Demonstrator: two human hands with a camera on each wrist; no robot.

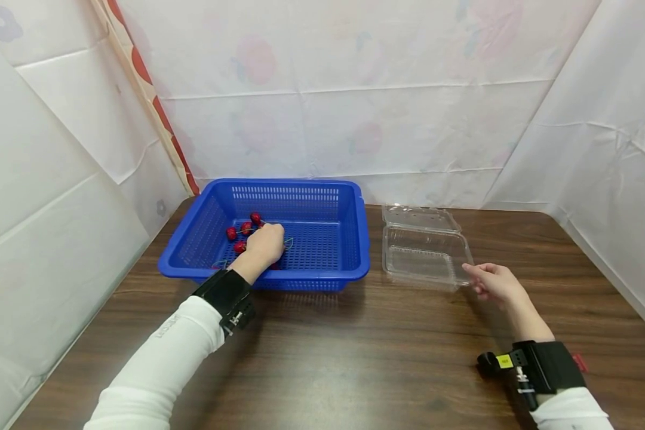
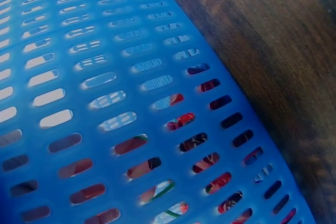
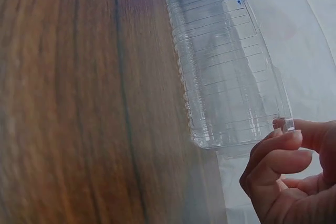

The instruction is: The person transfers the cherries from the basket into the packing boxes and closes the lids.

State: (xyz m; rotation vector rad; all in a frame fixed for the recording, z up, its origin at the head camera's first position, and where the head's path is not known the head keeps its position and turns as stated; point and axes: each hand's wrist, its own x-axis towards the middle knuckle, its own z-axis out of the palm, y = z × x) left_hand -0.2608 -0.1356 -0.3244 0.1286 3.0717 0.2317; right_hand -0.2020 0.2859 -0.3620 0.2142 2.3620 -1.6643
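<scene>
Inside the blue plastic basket (image 1: 322,275), my left hand (image 1: 265,243) reaches down among red cherries (image 1: 246,228) with thin green stems. Its fingertips are hidden under the back of the hand, so what they touch does not show. Through the slots of the basket wall (image 2: 126,66), the left wrist view gives only patches of red and green. On the right, my right hand (image 1: 497,283) pinches the near right corner of a clear plastic clamshell container (image 1: 424,257). The right wrist view shows thumb and fingers at the rim of that container (image 3: 226,66). Its lid (image 1: 421,218) lies folded back behind it.
Both containers stand on a dark wooden table (image 1: 333,358), the basket left of the clamshell. White patterned sheeting (image 1: 322,131) rises behind the table and along both sides.
</scene>
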